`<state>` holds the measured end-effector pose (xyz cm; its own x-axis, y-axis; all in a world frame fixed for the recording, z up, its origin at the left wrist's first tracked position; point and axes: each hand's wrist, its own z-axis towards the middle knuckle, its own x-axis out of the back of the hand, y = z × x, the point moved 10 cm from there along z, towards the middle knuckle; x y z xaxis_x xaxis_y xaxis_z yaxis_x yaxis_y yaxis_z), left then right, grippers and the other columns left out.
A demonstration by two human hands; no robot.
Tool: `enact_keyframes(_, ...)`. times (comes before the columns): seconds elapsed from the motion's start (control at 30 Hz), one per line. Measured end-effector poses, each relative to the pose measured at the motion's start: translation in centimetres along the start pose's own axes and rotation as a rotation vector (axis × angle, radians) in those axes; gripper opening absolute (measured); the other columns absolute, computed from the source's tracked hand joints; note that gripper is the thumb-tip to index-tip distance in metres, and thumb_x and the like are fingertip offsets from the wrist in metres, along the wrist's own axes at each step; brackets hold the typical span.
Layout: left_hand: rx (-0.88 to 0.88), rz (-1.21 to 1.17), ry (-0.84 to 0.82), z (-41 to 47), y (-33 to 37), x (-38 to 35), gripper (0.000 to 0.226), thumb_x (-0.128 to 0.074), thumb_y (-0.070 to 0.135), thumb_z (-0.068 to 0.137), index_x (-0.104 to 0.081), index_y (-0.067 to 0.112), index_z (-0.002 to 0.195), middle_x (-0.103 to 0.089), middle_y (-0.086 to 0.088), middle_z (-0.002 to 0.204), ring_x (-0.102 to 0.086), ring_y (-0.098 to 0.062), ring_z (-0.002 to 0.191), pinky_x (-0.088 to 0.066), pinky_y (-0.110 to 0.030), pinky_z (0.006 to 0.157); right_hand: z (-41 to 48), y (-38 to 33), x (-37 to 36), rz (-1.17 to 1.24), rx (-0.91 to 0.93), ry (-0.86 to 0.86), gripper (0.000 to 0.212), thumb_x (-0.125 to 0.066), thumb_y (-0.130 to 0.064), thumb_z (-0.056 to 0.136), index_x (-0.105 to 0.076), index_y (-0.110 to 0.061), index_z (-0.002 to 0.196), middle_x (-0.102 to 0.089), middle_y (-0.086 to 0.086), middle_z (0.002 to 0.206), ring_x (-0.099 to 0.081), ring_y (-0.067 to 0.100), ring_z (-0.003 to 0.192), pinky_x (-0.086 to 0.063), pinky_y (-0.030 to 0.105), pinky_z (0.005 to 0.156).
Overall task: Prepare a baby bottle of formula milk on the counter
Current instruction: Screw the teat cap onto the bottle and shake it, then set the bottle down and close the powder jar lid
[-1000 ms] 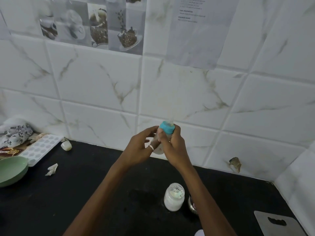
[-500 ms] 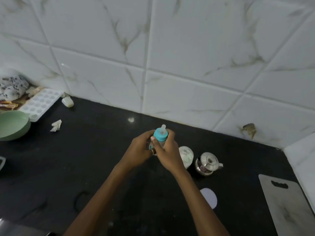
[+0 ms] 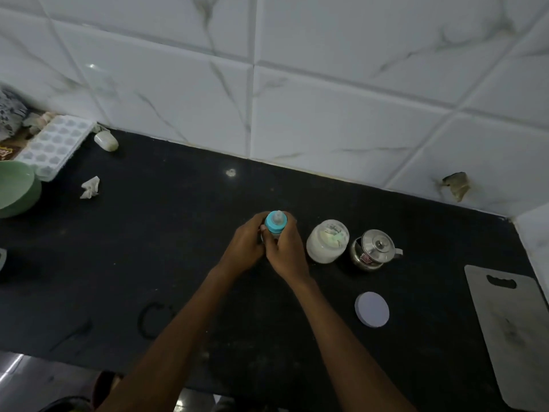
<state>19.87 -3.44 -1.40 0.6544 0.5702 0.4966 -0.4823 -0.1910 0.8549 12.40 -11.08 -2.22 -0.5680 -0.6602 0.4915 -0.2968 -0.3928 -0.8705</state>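
**Both hands clasp the baby bottle beside the open jar**

A brown packet (image 3: 6, 151) at the far left edge carries lettering too blurred to read. An open jar (image 3: 326, 242) holds white powder. Just right of it stands a lidded steel pot (image 3: 372, 251), and a round pale lid (image 3: 371, 309) lies nearer. The baby bottle (image 3: 276, 223), teal collar and teat upward, is upright just left of the jar, its body hidden. The left hand (image 3: 245, 248) and right hand (image 3: 286, 251) curl round it from either side, forearms stretched over the black counter (image 3: 148, 248).
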Motion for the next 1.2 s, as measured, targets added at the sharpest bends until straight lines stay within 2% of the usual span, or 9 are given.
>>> enact_keyframes(0.13, 0.024, 0.017, -0.019, 0.5, -1.2, -0.4, 0.051, -0.067, 0.008, 0.091, -0.049, 0.022, 0.137, -0.056, 0.012, 0.128, -0.054, 0.013, 0.115, -0.043, -0.008, 0.096, 0.6, 1.1, -0.9, -0.01, -0.014, -0.009, 0.05, -0.065, -0.024, 0.099, -0.04, -0.016, 0.142, -0.058, 0.001, 0.134, -0.059, 0.01, 0.122, -0.053, 0.032, 0.102)
enact_keyframes(0.37, 0.07, 0.024, -0.052, 0.1, -4.0, -1.5, 0.052, -0.066, 0.011, 0.092, -0.047, 0.019, 0.14, -0.058, 0.006, 0.133, -0.053, 0.011, 0.117, -0.042, -0.008, 0.097, 0.4, 3.1, -2.3, -0.023, -0.044, -0.022, 0.052, -0.065, -0.022, 0.099, -0.039, -0.015, 0.144, -0.056, 0.002, 0.137, -0.056, 0.008, 0.124, -0.05, 0.024, 0.104)
enact_keyframes(0.57, 0.076, 0.005, -0.046, 0.1, -4.6, -1.9, 0.053, -0.065, 0.01, 0.093, -0.047, 0.017, 0.142, -0.058, 0.004, 0.136, -0.056, -0.001, 0.123, -0.045, -0.015, 0.1, 0.7, 3.7, -2.6, -0.019, -0.031, -0.011, 0.052, -0.063, -0.027, 0.099, -0.038, -0.019, 0.144, -0.055, 0.001, 0.139, -0.056, 0.01, 0.126, -0.051, 0.028, 0.104)
enact_keyframes(0.77, 0.095, 0.028, -0.061, 0.1, -4.8, -2.0, 0.056, -0.067, 0.007, 0.09, -0.046, 0.018, 0.141, -0.057, 0.003, 0.136, -0.053, 0.001, 0.123, -0.044, -0.011, 0.1, 0.5, 4.0, -2.7, -0.014, -0.044, -0.002, 0.055, -0.064, -0.03, 0.099, -0.037, -0.019, 0.145, -0.055, 0.001, 0.14, -0.055, 0.009, 0.128, -0.05, 0.031, 0.107)
enact_keyframes(0.83, 0.114, 0.048, -0.07, 0.1, -4.8, -2.0, 0.061, -0.07, 0.009, 0.089, -0.044, 0.019, 0.143, -0.055, 0.002, 0.139, -0.05, 0.001, 0.125, -0.044, -0.019, 0.105, 0.5, 4.1, -2.6, -0.013, -0.052, -0.006, 0.06, -0.065, -0.032, 0.098, -0.035, -0.016, 0.147, -0.054, 0.002, 0.143, -0.054, 0.01, 0.13, -0.049, 0.032, 0.108)
enact_keyframes(0.93, 0.191, 0.089, -0.085, -0.2, -5.7, -2.0, 0.079, -0.071, 0.01, 0.087, -0.029, 0.016, 0.153, -0.041, -0.004, 0.155, -0.039, -0.013, 0.142, -0.037, -0.036, 0.116, 0.1, 4.5, -2.4, -0.02, -0.095, -0.023, 0.079, -0.067, -0.041, 0.096, -0.024, -0.013, 0.156, -0.045, 0.005, 0.153, -0.045, 0.014, 0.14, -0.044, 0.032, 0.113)
enact_keyframes(1.03, 0.283, 0.079, -0.057, -1.4, -6.0, -1.8, 0.089, -0.069, 0.013, 0.089, -0.013, 0.012, 0.159, -0.024, -0.006, 0.164, -0.024, -0.018, 0.15, -0.028, -0.038, 0.121, -0.9, 4.4, -1.7, -0.013, -0.113, -0.026, 0.087, -0.069, -0.046, 0.093, -0.021, -0.014, 0.157, -0.04, 0.004, 0.157, -0.04, 0.013, 0.144, -0.041, 0.031, 0.115)
enact_keyframes(1.1, 0.326, 0.082, -0.006, -2.8, -5.9, -1.6, 0.093, -0.071, 0.018, 0.089, -0.01, 0.012, 0.159, -0.018, -0.006, 0.166, -0.019, -0.019, 0.152, -0.026, -0.041, 0.122, -2.0, 4.2, -1.3, -0.003, -0.122, -0.02, 0.085, -0.068, -0.049, 0.093, -0.023, -0.016, 0.157, -0.04, 0.002, 0.157, -0.039, 0.013, 0.144, -0.041, 0.031, 0.115)
enact_keyframes(1.2, 0.362, 0.123, 0.047, -5.5, -4.7, -2.1, 0.096, -0.074, 0.019, 0.087, -0.01, 0.013, 0.158, -0.015, -0.007, 0.166, -0.016, -0.02, 0.153, -0.025, -0.043, 0.122, -4.4, 4.0, -0.3, -0.018, -0.14, -0.024, 0.081, -0.062, -0.051, 0.096, -0.023, -0.016, 0.158, -0.034, 0.002, 0.162, -0.032, 0.012, 0.148, -0.031, 0.022, 0.114)
